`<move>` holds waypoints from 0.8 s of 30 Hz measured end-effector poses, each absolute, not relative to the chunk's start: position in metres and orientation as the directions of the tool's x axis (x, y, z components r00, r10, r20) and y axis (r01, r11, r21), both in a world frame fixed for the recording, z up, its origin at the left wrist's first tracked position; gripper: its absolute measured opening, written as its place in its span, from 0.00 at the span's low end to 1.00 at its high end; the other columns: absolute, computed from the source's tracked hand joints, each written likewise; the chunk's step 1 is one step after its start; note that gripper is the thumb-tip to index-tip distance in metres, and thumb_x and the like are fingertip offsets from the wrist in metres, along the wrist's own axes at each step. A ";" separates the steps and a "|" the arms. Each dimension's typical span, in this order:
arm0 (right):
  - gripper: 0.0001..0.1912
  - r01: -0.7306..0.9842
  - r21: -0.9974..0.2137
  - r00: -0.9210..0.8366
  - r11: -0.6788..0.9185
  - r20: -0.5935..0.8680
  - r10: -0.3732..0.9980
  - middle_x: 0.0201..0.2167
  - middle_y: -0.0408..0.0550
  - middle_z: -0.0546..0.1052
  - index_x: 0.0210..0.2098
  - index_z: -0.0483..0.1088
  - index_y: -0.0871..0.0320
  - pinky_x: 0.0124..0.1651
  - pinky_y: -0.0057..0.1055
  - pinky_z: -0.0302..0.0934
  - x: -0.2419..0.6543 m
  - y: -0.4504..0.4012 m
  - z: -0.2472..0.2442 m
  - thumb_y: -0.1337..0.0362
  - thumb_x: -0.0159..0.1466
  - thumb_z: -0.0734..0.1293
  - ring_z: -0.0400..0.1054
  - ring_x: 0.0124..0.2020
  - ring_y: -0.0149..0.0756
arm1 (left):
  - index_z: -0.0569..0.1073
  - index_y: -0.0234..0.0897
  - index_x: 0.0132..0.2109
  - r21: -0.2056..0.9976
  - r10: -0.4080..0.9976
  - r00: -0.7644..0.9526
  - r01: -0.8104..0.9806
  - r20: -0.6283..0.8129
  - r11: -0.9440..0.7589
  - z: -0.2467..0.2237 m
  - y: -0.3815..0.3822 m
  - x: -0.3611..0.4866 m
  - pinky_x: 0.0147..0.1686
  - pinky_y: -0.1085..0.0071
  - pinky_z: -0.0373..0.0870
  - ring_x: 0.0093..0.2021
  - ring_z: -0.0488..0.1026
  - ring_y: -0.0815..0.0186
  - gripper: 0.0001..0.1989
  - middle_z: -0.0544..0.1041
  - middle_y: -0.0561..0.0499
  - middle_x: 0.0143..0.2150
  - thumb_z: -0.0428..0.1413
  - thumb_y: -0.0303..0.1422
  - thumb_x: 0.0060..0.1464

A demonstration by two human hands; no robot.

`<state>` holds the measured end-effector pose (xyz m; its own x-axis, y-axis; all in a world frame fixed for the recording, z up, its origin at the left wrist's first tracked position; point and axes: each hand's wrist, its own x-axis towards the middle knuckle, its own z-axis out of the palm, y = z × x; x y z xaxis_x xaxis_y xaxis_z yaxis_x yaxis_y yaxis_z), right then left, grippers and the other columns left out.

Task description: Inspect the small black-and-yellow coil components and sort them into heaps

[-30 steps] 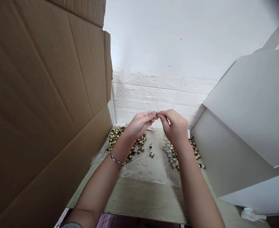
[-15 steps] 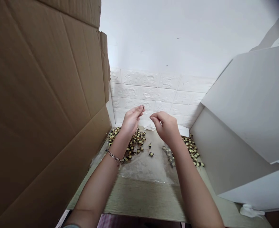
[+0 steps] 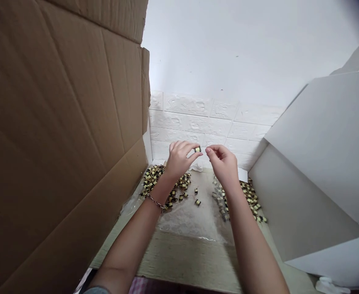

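Between the thumb and fingertips of my left hand (image 3: 179,160) is a small transformer (image 3: 197,150), yellow in the middle with black ends and tiny pins. It is held up above the table, in front of the wall. My right hand (image 3: 224,165) is just to its right, thumb and forefinger pinched together; whatever they hold is too small to make out. Below my left hand lies a pile of similar transformers (image 3: 152,179) with thin copper-coloured wires. Another pile (image 3: 253,200) is partly hidden by my right forearm. One loose transformer (image 3: 198,202) lies between the piles.
Clear plastic sheeting (image 3: 185,224) covers part of the pale wooden table (image 3: 179,255). A tall cardboard sheet (image 3: 60,122) walls off the left side, and white panels (image 3: 326,143) the right. A white brick-patterned wall (image 3: 191,105) stands behind.
My left hand has turned so that the transformer shows plainly at its fingertips. My right hand has rotated, still pinched and close by. The whole view has shifted slightly.
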<state>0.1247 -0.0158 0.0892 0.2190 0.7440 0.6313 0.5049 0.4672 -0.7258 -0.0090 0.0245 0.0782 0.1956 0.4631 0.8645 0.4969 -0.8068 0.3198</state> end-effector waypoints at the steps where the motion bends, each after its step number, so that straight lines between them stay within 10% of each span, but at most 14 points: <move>1: 0.15 0.487 -0.740 0.222 0.463 0.618 0.754 0.24 0.45 0.71 0.29 0.70 0.60 0.30 0.28 0.56 0.125 -0.014 0.089 0.54 0.54 0.61 0.61 0.25 0.30 | 0.72 0.41 0.38 0.306 0.458 0.214 0.500 0.863 -0.810 0.077 0.024 -0.007 0.46 0.67 0.52 0.41 0.65 0.64 0.08 0.74 0.51 0.36 0.54 0.36 0.50; 15: 0.13 0.580 -0.708 0.248 0.403 0.625 0.741 0.18 0.42 0.69 0.23 0.70 0.60 0.27 0.27 0.52 0.129 -0.020 0.095 0.57 0.55 0.61 0.59 0.21 0.28 | 0.71 0.40 0.39 0.280 0.437 0.225 0.504 0.871 -0.817 0.077 0.016 0.001 0.45 0.66 0.52 0.41 0.65 0.63 0.10 0.73 0.50 0.37 0.52 0.38 0.51; 24: 0.12 0.278 -0.860 0.193 0.428 0.486 0.852 0.17 0.39 0.65 0.22 0.65 0.60 0.23 0.24 0.51 0.137 -0.006 0.090 0.57 0.53 0.62 0.56 0.18 0.25 | 0.71 0.38 0.38 0.353 0.449 0.173 0.403 0.877 -0.844 0.082 0.013 0.001 0.44 0.68 0.57 0.41 0.66 0.64 0.09 0.73 0.49 0.37 0.53 0.36 0.50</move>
<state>0.1371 -0.0064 0.0897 0.1933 0.8521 0.4864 0.2785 0.4277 -0.8599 0.0010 0.0130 0.0817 0.1731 0.4489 0.8766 0.4033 -0.8443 0.3528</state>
